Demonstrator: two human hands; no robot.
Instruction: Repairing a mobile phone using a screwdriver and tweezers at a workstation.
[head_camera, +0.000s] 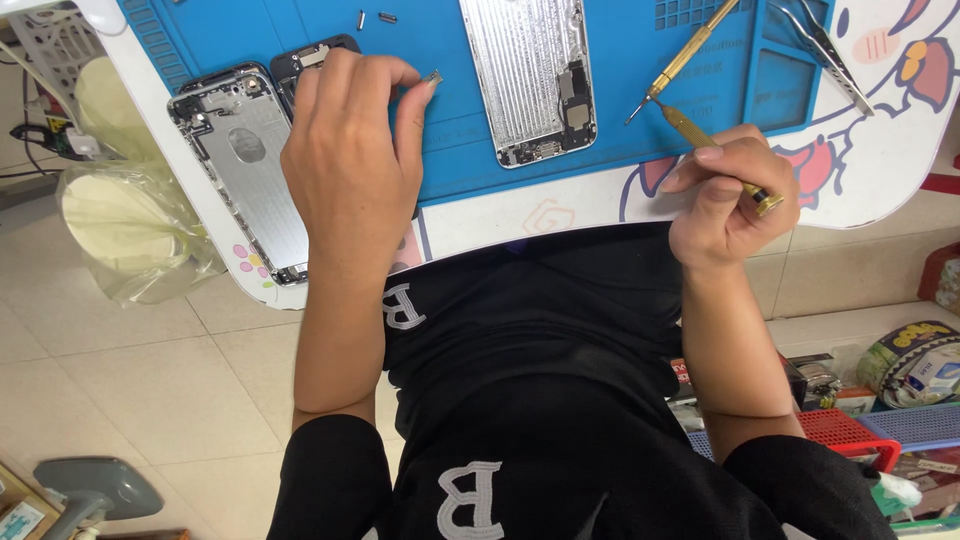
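Note:
My left hand hovers over the blue work mat, pinching a tiny metal part between thumb and finger. Under and beside it lie a silver phone back housing at the table's left edge and a dark phone piece, partly hidden by the hand. My right hand grips a gold screwdriver near the table's front edge, its tip pointing toward the mat. A second silver phone housing lies in the middle of the mat.
Another gold screwdriver and metal tweezers lie at the mat's right. Two small screws sit near the mat's far side. A plastic bag hangs left of the white table. Boxes and a red basket stand on the floor right.

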